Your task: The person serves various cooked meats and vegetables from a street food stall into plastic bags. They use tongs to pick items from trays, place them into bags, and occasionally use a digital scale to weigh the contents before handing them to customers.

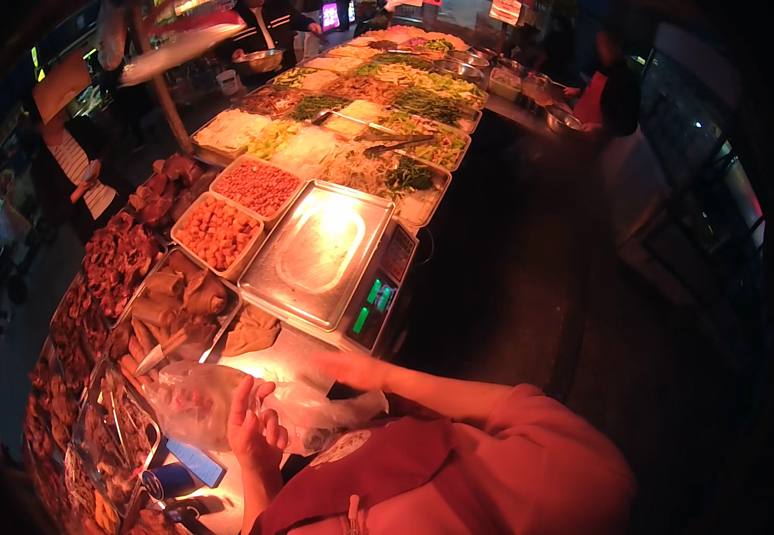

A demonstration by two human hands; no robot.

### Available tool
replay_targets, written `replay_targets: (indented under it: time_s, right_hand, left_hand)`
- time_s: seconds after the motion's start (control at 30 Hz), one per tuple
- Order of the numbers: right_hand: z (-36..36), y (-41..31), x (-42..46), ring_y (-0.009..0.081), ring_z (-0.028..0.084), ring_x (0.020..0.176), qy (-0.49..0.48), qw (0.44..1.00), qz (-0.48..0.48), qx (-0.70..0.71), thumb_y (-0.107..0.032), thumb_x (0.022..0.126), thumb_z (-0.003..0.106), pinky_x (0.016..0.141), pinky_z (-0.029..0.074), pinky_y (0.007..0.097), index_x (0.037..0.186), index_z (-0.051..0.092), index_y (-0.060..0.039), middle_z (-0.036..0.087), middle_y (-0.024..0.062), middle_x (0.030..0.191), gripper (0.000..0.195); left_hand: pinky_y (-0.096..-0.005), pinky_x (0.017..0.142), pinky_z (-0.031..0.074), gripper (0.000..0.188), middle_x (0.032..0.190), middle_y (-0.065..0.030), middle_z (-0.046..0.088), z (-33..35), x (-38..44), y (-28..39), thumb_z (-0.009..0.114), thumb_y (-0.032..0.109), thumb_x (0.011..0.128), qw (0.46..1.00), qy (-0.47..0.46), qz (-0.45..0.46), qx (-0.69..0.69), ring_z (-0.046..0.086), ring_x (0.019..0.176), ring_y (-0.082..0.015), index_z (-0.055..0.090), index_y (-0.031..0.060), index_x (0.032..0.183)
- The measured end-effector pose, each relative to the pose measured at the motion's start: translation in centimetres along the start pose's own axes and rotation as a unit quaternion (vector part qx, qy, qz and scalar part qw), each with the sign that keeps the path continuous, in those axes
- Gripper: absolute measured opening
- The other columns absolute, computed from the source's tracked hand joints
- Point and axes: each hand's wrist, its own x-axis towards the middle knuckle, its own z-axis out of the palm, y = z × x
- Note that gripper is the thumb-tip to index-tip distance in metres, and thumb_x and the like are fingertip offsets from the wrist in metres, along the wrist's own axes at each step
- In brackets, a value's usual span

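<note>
My left hand [253, 422] is raised at the lower middle, its fingers partly curled. A clear plastic bag [190, 401] with something reddish inside lies beside and behind it. Whether the fingers grip the bag is unclear. More thin clear plastic [307, 409] spreads between the hand and my apron. My right hand [350, 369] is blurred over the metal counter, just below the weighing scale, and its fingers cannot be made out. The scale's steel pan [317, 254] is bare and shines under the lamp. A folded brown cloth [252, 330] lies left of that hand.
Trays of cooked meat [176, 294] line the left, with a knife [163, 351] on one. Tubs of diced sausage [220, 233] and peanuts [256, 186] adjoin the scale. Cold dishes [360, 110] extend beyond. A blue can [167, 481] and phone [195, 461] are nearby. People stand around.
</note>
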Motion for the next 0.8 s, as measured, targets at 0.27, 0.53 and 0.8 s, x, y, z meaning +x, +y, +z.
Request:
replay_targets:
  time_s: [0.27, 0.53, 0.8]
  right_hand:
    - [-4.6, 1.1, -3.8, 0.0156, 0.058, 0.07, -0.042, 0.978, 0.09, -0.185, -0.009, 0.076, 0.055, 0.063, 0.048, 0.0297, 0.122, 0.051, -0.0039, 0.06, 0.0082, 0.077, 0.046]
    - [-4.4, -3.7, -4.1, 0.0141, 0.061, 0.083, -0.024, 0.976, 0.079, -0.202, -0.025, 0.086, 0.058, 0.071, 0.049, 0.025, 0.129, 0.046, -0.0054, 0.061, 0.0083, 0.104, 0.049]
    - [-4.6, -1.6, -3.7, 0.008, 0.059, 0.079, -0.058, 0.984, 0.168, 0.004, -0.023, 0.09, 0.053, 0.068, 0.048, 0.0234, 0.122, 0.053, -0.0044, 0.063, 0.0052, 0.093, 0.036]
  left_hand:
    - [-0.0144, 0.036, 0.03, 0.061, 0.13, -0.0175, 0.044, 1.5, 2.3, 2.4, 0.052, -0.002, 0.078, 0.994, 0.038, -0.051, 0.091, 0.042, 0.058, -0.0083, 0.034, 0.0029, 0.136]
    - [-0.0141, 0.037, 0.03, 0.052, 0.124, -0.0177, 0.05, 1.6, 3.1, 1.5, 0.048, -0.003, 0.079, 0.993, 0.048, -0.101, 0.036, 0.042, 0.057, -0.0075, 0.041, 0.0004, 0.131]
    - [-0.0139, 0.036, 0.031, 0.053, 0.124, -0.019, 0.051, 0.8, 3.3, 2.3, 0.048, -0.002, 0.077, 0.994, 0.071, -0.081, 0.028, 0.038, 0.054, -0.007, 0.042, -0.0016, 0.13]
